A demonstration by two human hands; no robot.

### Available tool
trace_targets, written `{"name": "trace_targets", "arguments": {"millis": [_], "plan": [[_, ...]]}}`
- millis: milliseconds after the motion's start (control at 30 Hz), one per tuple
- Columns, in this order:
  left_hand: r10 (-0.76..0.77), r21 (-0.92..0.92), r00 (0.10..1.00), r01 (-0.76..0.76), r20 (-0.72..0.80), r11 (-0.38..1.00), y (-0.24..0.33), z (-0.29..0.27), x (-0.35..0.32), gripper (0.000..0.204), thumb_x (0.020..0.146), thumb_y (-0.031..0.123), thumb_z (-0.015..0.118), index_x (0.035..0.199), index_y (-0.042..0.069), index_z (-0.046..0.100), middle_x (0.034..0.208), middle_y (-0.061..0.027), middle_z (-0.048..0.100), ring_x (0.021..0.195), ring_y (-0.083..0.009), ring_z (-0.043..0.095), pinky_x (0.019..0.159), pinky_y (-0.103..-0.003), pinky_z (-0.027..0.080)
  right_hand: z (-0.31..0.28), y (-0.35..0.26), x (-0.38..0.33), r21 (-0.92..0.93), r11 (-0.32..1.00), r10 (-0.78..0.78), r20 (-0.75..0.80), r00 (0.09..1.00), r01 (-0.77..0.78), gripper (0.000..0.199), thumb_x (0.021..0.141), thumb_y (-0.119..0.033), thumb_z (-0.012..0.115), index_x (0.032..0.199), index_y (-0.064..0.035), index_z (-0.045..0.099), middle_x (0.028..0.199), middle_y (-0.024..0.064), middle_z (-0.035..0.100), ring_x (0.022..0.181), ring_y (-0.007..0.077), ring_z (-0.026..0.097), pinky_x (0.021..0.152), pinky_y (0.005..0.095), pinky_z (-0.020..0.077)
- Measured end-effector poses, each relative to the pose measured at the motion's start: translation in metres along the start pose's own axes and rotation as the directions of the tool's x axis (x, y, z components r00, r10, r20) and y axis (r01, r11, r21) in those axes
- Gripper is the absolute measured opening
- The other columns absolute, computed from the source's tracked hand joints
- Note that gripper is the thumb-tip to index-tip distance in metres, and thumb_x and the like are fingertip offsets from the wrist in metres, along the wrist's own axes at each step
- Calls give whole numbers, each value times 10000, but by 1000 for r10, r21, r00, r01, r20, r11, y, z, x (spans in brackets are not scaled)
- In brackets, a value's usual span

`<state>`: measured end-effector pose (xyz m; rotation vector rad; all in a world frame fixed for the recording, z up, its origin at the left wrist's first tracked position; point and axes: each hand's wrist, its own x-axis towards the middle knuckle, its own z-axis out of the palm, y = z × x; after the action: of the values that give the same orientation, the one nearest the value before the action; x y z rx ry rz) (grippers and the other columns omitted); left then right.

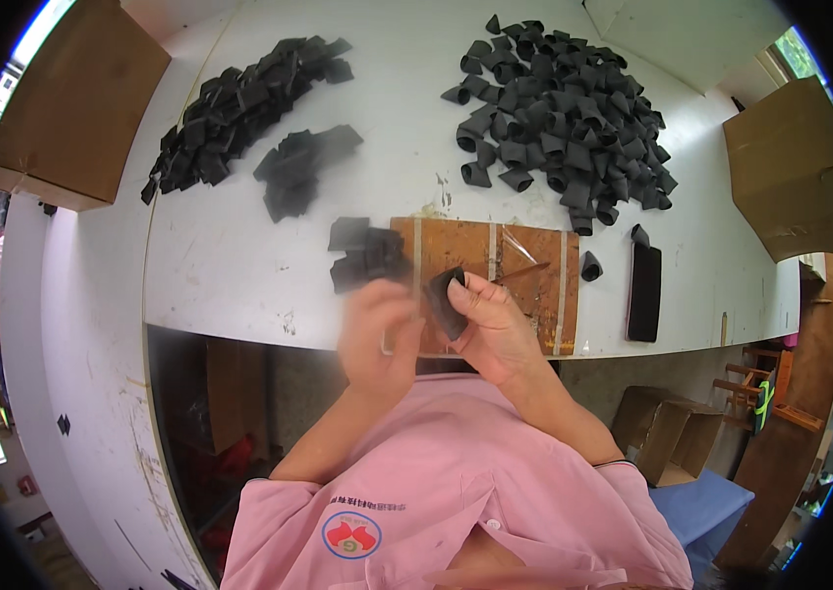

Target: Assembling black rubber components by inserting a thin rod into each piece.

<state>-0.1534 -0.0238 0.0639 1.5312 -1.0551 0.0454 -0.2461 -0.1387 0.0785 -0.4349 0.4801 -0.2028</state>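
Observation:
My right hand [495, 320] is closed on a black fabric piece [448, 307], curled with its dark opening showing, over the near edge of a brown wooden board [480, 246]. Close by on the left is my left hand [377, 329], smeared by motion, so its fingers cannot be read. Just beyond it, flat black pieces [362, 244] lie at the board's left edge, partly blurred. Further off is another loose heap of flat black pieces [296, 175]. A single curled black piece [589, 265] rests to the right of the board.
A large pile of curled black pieces [564, 128] covers the far right; a long pile of flat ones [229, 118] is at the far left. A black phone [644, 295] lies on the white table [229, 285]. Cardboard boxes [72, 108] stand at both sides.

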Motion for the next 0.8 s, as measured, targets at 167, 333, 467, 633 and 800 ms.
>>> {"name": "trace_targets", "arguments": {"millis": [167,333,467,633,800], "plan": [[-643,-723,675,638,362,264,7,-2,11,205,818,95,551,982,-20,510,844,-87,565,659,-127,532,595,-229,444,3,-7,1,-80,996,33,-5,999,-33,186,836,-181,579,945,-30,570,840,40,618,742,114,591,632,228,466],[-628,-661,611,724,482,197,4,-6,13,163,812,96,560,939,-4,541,721,-71,582,595,-108,533,543,-215,435,2,-4,2,-139,990,19,-21,1000,-22,190,835,-182,581,927,-16,570,813,58,615,717,131,592,644,240,475],[-639,-624,608,742,472,245,4,-4,12,99,807,67,571,876,-4,565,678,-52,587,541,-85,530,499,-185,429,2,0,-1,-154,988,-5,-35,999,0,173,834,-170,581,913,-17,570,804,41,610,692,120,586,638,244,479],[-690,-328,679,731,253,599,4,0,2,72,770,28,604,816,-13,568,680,-32,579,581,-98,548,521,-208,417,-3,17,-3,-950,-269,-708,307,636,160,271,756,-250,646,875,-23,557,718,53,560,574,185,530,504,279,436],[-429,-154,889,452,162,879,15,-1,2,93,733,-7,617,798,-18,552,692,-62,560,573,-126,542,524,-215,418,21,12,-29,-842,-479,-723,539,432,250,321,723,-260,664,940,-37,587,793,63,491,656,217,504,499,298,413]]}}
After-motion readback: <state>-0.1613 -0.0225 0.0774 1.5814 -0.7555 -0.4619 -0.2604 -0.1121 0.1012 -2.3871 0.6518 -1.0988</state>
